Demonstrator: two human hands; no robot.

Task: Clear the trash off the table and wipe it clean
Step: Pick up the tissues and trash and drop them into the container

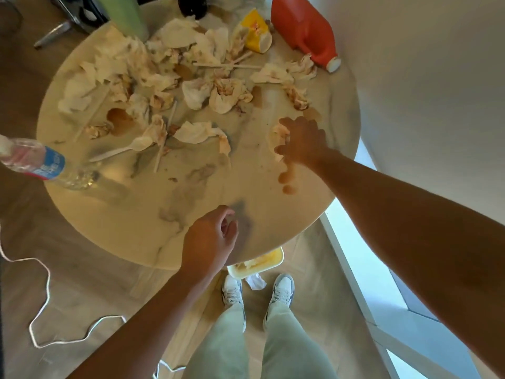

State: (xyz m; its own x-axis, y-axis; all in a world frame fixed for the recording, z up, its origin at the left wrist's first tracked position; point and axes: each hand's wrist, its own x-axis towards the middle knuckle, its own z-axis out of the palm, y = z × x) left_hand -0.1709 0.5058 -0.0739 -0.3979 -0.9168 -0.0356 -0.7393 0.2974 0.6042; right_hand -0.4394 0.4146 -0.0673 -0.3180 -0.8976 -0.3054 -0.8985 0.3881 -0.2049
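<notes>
From the head view we see the round marble surface (136,228) strewn with trash, and we take the orange jug (303,31), lying on its side at the far edge, as our landmark. Just beside the jug lies a tipped yellow cup (255,32), and crumpled stained napkins (226,95) spread out from it toward us, mixed with chopsticks (232,66) and a plastic spoon (123,149). A clear water bottle (41,164) lies well apart from the jug, at the opposite edge.

Our right hand (303,140) is nearer us than the jug, its grip closed around a soiled napkin wad (278,135), fingers curled over it. Brown spills (287,179) lie just beside that hand on our side. Our left hand (210,239) hovers at the near edge, farthest from the jug, its grip loosely curled and holding nothing.

We judge the clearing step is only beginning: most trash remains and no wiping has begun. A yellow tub (270,261) sits on the floor below the near edge, with scraps in it. The next move likely calls for lifting the wad without dragging it through the spills, then carrying it to that tub.
</notes>
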